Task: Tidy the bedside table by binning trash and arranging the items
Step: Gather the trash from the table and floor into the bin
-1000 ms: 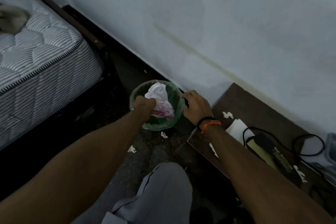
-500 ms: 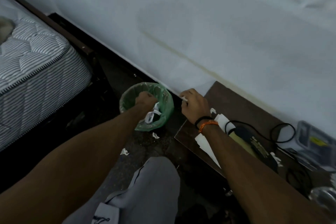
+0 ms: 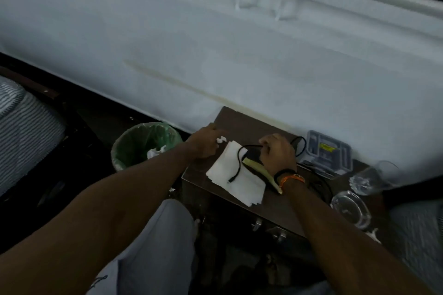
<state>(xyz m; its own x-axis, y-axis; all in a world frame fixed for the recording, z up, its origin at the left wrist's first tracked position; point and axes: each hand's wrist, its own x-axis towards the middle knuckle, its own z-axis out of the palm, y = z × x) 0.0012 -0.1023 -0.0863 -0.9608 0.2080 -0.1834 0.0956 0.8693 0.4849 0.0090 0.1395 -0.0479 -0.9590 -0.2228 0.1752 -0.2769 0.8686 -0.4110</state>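
A dark brown bedside table (image 3: pixel 242 122) stands against the white wall. My left hand (image 3: pixel 203 143) is over its left corner, fingers pinched on a small white paper scrap (image 3: pixel 221 139). My right hand (image 3: pixel 278 153) is closed on a black cable (image 3: pixel 238 163) that loops over a stack of white napkins (image 3: pixel 230 182). A dark device with a yellowish side (image 3: pixel 261 171) lies partly under my right hand. A bin with a green liner (image 3: pixel 143 143) stands on the floor left of the table, crumpled white paper inside.
A grey plastic case with a yellow label (image 3: pixel 328 151) sits at the table's back right. A clear glass (image 3: pixel 371 177) and a glass ashtray (image 3: pixel 350 208) stand at the right. A striped mattress (image 3: pixel 24 132) is at the left. Paper bits (image 3: pixel 172 189) lie on the floor.
Both hands moved right, from the bin to the table top. My left hand left the bin and took a paper scrap; my right hand closed on the black cable. The view swung right.
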